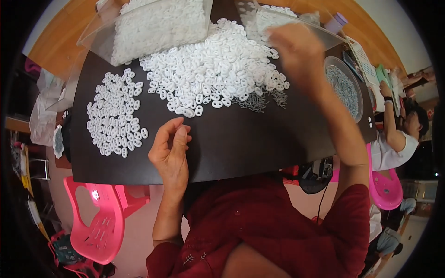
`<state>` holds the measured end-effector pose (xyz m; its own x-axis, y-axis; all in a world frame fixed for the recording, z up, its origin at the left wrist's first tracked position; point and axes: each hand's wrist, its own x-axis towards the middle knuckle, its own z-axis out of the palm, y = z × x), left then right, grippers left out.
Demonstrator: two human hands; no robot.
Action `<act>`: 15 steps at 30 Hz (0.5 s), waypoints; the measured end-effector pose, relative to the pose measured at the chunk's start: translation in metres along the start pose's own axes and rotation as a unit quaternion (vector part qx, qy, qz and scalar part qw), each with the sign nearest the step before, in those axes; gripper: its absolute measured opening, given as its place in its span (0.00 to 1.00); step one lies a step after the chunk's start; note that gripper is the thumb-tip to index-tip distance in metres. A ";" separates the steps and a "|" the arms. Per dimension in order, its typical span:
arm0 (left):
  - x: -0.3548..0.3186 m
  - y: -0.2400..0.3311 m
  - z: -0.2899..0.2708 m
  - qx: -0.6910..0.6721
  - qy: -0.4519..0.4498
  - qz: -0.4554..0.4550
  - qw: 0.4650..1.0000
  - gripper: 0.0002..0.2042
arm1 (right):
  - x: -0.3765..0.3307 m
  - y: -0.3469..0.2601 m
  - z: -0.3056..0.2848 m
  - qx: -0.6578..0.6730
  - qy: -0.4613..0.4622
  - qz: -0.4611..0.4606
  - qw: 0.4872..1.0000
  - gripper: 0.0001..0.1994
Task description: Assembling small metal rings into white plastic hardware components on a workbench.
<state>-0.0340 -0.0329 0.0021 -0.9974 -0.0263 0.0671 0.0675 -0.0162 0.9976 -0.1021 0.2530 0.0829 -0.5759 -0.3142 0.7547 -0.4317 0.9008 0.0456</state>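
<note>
White two-holed oval pieces [204, 69] lie heaped at the table's [241, 148] far middle. Left hand [170, 144], near them: fingers curled toward the thumb, any hold unclear. Right hand [300, 54], far right: blurred, finger state impossible to tell.

We can cross the table [259, 143] in front; a white heap [204, 69] and a box [104, 44] block the back.
</note>
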 end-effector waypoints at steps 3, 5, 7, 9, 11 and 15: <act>0.005 -0.008 0.003 0.072 -0.016 0.058 0.996 0.09 | -0.028 -0.061 0.029 0.135 -0.109 0.003 0.985 0.08; 0.009 -0.006 0.008 0.216 -0.039 0.177 0.960 0.11 | -0.035 -0.082 0.046 0.147 -0.141 -0.002 0.979 0.09; 0.009 0.001 0.012 0.334 -0.052 0.231 0.912 0.12 | -0.039 -0.092 0.060 0.175 -0.139 -0.015 0.975 0.08; 0.011 -0.002 0.016 0.449 -0.065 0.283 0.845 0.15 | -0.036 -0.097 0.068 0.175 -0.132 -0.036 0.975 0.07; 0.012 -0.001 0.015 0.471 -0.062 0.275 0.836 0.15 | -0.035 -0.100 0.073 0.177 -0.127 -0.054 0.975 0.06; 0.011 -0.003 0.013 0.490 -0.061 0.271 0.826 0.14 | -0.036 -0.101 0.073 0.142 -0.142 -0.098 0.975 0.04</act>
<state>-0.0459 -0.0205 0.0004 -0.8260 0.3387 0.4505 0.5129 0.7831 0.3517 -0.0886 0.1517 0.0030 -0.6143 -0.5790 0.5361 -0.7043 0.7087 -0.0416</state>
